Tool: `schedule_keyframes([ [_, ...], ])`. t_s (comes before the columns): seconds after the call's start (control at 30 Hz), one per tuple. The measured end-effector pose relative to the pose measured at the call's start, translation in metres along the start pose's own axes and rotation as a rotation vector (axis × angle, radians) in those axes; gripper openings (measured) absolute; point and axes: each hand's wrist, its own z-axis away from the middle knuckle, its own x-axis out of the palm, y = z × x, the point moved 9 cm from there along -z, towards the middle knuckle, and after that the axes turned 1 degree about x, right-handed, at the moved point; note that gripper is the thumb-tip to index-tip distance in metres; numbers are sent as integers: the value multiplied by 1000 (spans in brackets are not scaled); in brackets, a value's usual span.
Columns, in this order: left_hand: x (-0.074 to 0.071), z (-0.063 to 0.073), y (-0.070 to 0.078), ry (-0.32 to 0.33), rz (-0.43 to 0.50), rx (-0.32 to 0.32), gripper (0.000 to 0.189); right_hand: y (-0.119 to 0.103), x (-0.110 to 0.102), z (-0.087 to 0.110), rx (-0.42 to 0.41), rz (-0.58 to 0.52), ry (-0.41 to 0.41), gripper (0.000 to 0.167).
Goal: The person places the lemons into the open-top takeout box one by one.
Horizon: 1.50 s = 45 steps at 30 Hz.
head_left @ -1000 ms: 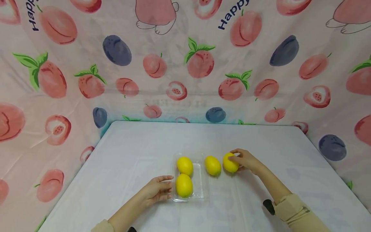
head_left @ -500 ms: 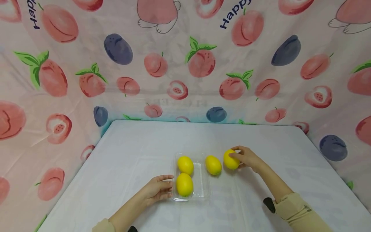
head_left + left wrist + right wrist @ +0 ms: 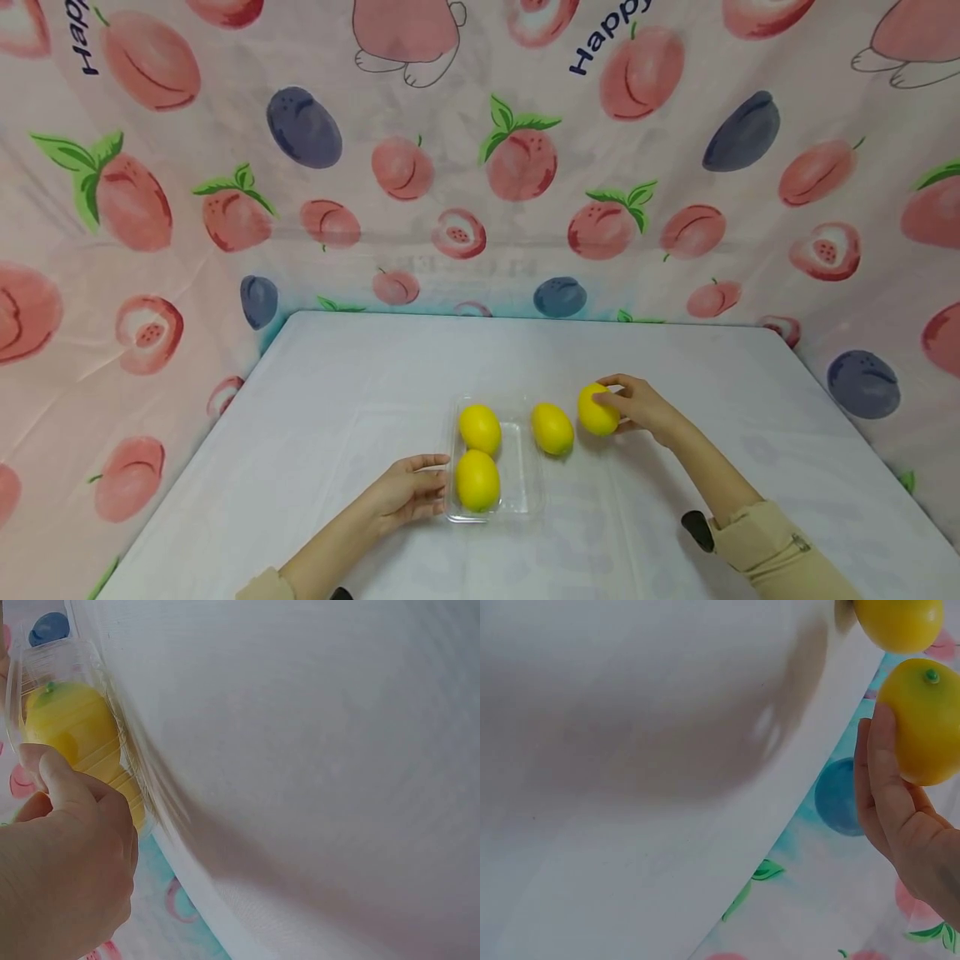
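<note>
The right hand [image 3: 637, 408] grips the held lemon [image 3: 595, 418] at its right side, with thumb and fingers placed around it. The held lemon is positioned to the right of the loose lemon [image 3: 552, 429], just above the white cloth [image 3: 360, 383]; its green nub shows in the right wrist view. The loose lemon rests on the cloth, tilted, between the held lemon and the clear plastic tray [image 3: 517, 483], just beside the tray's right wall.

The tray contains two lemons along its left side: the near lemon [image 3: 477, 482] and the far lemon [image 3: 480, 428], set end to end and touching. The left hand [image 3: 405, 493] is at the tray's left wall. Its fingers are extended and relaxed, with the tips against the wall.

The cloth covers a table. A pink fabric backdrop [image 3: 405, 242] printed with peaches and blue fruit stands along the far, left and right sides. Beige sleeves [image 3: 780, 550] cover both forearms below the bare wrists.
</note>
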Motion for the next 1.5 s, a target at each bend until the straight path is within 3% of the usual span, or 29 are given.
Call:
schedule_keyframes([
  [1.1,0,1,1,17,-9,6,38,-41,33,5,-89,-29,-35,48],
  [1.5,1,0,1,-30,-1,24,39,-60,48,3,-89,-11,-43,46],
])
